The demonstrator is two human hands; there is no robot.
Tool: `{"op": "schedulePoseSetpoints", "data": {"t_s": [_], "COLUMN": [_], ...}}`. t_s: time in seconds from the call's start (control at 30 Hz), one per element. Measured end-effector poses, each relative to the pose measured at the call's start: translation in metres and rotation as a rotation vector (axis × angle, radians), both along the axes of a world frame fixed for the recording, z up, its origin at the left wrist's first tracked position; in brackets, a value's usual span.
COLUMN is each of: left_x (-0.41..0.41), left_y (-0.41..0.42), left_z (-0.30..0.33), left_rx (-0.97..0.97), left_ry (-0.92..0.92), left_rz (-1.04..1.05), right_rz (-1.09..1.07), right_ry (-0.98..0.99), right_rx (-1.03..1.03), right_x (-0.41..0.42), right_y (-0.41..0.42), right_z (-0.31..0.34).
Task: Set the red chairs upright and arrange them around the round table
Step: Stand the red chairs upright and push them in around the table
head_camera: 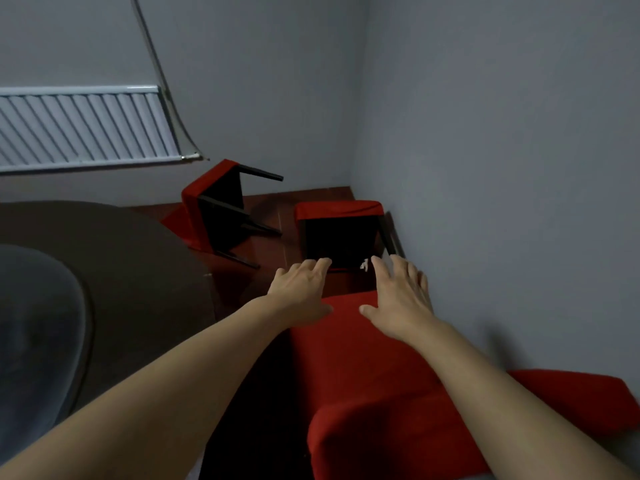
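A red-covered chair (341, 233) lies tipped over by the right wall, its dark underside and legs facing me. A second red chair (214, 209) lies on its side further left, black legs pointing right. Nearest me a third red chair (349, 368) fills the lower middle. My left hand (301, 289) and my right hand (401, 299) reach forward with fingers spread, just short of the wall-side chair's lower edge and above the near chair; neither holds anything. The round table (121, 271) curves in from the left.
Grey walls meet in a corner behind the chairs; the right wall runs close beside my right arm. A white radiator (83, 129) hangs on the back wall with a pipe (162, 81) slanting beside it. Dark red floor (277, 251) shows between the fallen chairs.
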State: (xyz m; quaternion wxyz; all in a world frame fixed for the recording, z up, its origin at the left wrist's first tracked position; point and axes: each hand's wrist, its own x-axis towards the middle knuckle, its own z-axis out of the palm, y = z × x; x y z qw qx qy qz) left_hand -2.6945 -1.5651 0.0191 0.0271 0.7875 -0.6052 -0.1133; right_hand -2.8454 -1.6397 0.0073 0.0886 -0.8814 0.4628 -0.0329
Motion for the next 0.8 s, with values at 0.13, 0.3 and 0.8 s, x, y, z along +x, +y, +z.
{"op": "schedulePoseSetpoints", "data": {"t_s": [0.13, 0.3, 0.8], "left_x": [0.008, 0.017, -0.020], "left_y": [-0.052, -0.125, -0.251], "left_z": [-0.003, -0.002, 0.002], "left_rx": [-0.010, 0.014, 0.048], "left_ry": [-0.011, -0.024, -0.014], "left_rz": [-0.101, -0.292, -0.621], "right_rz": [-0.086, -0.246, -0.506], "right_ry": [0.021, 0.063, 0.129], "right_rx": [0.013, 0.042, 0.019], "right_x": [0.001, 0.008, -0.032], "right_y": [-0.027, -0.066, -0.131], "right_z": [0.003, 0.005, 0.031]}}
